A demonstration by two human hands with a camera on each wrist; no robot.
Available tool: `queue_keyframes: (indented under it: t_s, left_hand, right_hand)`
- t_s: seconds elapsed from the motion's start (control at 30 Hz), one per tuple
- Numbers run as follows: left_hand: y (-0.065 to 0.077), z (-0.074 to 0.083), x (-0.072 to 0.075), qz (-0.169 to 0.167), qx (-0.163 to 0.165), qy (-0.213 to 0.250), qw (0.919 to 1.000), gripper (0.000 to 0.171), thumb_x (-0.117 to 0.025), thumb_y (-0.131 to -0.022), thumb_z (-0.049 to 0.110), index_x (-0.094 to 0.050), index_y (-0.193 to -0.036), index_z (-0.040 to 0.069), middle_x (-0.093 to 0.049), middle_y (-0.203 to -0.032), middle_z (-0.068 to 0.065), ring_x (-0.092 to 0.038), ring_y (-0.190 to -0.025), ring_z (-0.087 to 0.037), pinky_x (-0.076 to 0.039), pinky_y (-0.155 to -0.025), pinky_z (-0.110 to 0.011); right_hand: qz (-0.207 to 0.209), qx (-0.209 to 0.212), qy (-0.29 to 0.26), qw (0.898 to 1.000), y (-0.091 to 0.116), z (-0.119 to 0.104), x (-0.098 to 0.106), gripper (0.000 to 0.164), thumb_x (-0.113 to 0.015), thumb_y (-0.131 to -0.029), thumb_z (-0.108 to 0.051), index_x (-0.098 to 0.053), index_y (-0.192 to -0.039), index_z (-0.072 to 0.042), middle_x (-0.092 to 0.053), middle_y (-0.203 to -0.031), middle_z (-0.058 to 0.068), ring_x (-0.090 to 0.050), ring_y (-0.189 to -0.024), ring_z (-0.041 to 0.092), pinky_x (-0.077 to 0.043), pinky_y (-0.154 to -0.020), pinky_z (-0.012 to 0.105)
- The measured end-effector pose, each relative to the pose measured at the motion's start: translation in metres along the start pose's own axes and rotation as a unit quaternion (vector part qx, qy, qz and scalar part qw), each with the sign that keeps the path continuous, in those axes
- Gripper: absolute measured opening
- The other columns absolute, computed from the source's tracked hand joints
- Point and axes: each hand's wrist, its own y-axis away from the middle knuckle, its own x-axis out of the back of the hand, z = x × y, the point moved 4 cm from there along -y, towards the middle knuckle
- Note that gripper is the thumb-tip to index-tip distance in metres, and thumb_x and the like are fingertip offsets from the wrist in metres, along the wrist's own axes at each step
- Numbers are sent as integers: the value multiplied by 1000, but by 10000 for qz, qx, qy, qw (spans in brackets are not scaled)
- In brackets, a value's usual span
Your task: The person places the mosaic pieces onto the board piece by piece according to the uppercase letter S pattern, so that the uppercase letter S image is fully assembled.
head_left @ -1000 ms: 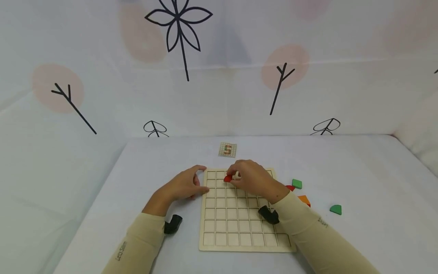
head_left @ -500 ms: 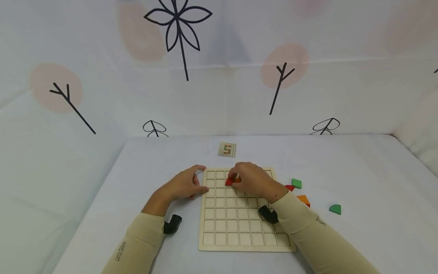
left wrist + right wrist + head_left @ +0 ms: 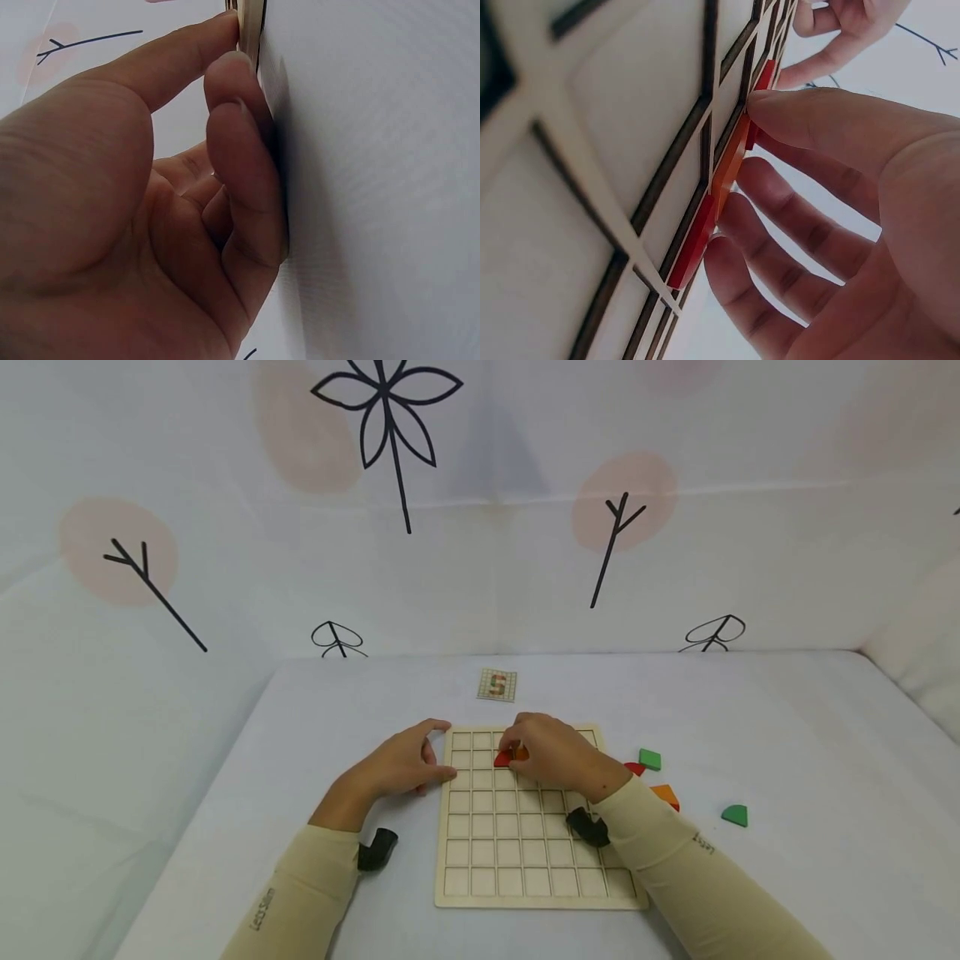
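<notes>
A pale wooden grid board (image 3: 495,855) lies on the table between both hands. My right hand (image 3: 553,755) pinches a red quarter-round block (image 3: 503,759) at a square in the board's second row. Right beside it sits an orange block (image 3: 731,169), and another red block (image 3: 692,244) follows in the same line, mostly covered by the hand in the head view. My left hand (image 3: 397,763) rests at the board's left edge, index finger at the top corner and thumb lower on the rim, other fingers bent beneath.
A small card (image 3: 497,685) printed with a coloured S pattern lies behind the board. Right of the board are a green square block (image 3: 650,760), a red block (image 3: 634,768), an orange block (image 3: 666,796) and a green quarter-round block (image 3: 736,815). A patterned cloth hangs behind.
The red block in my right hand has shifted slightly right and toward me, coming down against the orange block. My left hand stays at the board's edge.
</notes>
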Motion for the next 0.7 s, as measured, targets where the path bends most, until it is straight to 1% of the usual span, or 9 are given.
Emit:
queue_keyframes:
  t_s: [0.3, 0.53, 0.7]
  left_hand:
    - [1, 1, 0, -17, 27, -15, 10000, 75, -80, -86, 30, -42, -150, 23, -60, -83, -4, -58, -58, -17, -42, -62, -30]
    - [1, 1, 0, -45, 34, -34, 10000, 75, -80, -86, 30, -42, -150, 22, -60, -82, -4, -57, -59, -17, -41, -62, -30]
    - [0, 0, 1, -28, -22, -50, 10000, 75, -80, -86, 31, -42, -149, 23, -61, -83, -4, -58, -59, -17, -42, -62, -30]
  right_hand:
    - [-75, 16, -32, 10000, 1, 1, 1, 18, -78, -87, -12, -77, -105, -9, -68, -100, 2, -58, -85, 14, -51, -79, 31]
    - [-84, 79, 75, 9999, 0, 3, -1, 18, -77, -87, -13, -77, -105, -10, -68, -100, 1, -59, -85, 12, -52, -79, 31]
    - [-31, 22, 27, 10000, 0, 6, 3, 16, -72, -92, -18, -76, -107, -13, -68, -101, 0, -61, -88, 12, -53, -80, 34]
